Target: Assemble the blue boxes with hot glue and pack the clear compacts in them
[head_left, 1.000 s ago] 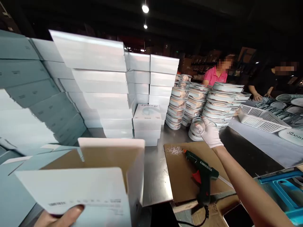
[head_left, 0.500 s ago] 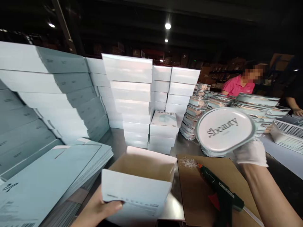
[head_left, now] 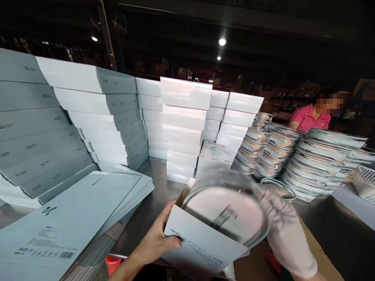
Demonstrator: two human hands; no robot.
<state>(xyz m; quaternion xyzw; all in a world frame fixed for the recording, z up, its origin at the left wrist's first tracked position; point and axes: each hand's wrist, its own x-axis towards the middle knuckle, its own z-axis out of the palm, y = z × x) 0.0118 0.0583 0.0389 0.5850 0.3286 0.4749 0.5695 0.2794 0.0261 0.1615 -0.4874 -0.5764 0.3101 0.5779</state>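
Observation:
My bare left hand [head_left: 156,236] grips the near left side of an open pale blue cardboard box [head_left: 199,246], thumb on its printed face. My right hand [head_left: 285,226], in a white glove, is closed on the right end of an oval clear-edged case [head_left: 249,210] with a pale, lettered face. That case is tilted, and its lower left part sits inside the box's open mouth; its upper edge is smeared by motion. Only a red piece of the glue gun [head_left: 274,262] shows beside my right wrist, on a brown cardboard sheet [head_left: 319,257].
Stacked closed boxes [head_left: 187,117] form a wall at the back and left. Flat printed cartons [head_left: 76,218] lie in a pile at left. Several stacks of oval cases [head_left: 310,168] stand at right, near a white perforated basket [head_left: 366,179]. A person in pink [head_left: 310,117] is behind them.
My right hand has brought the oval case left and down into the box's mouth. The box has tilted and shifted right in view, still in my left hand. The camera has turned left.

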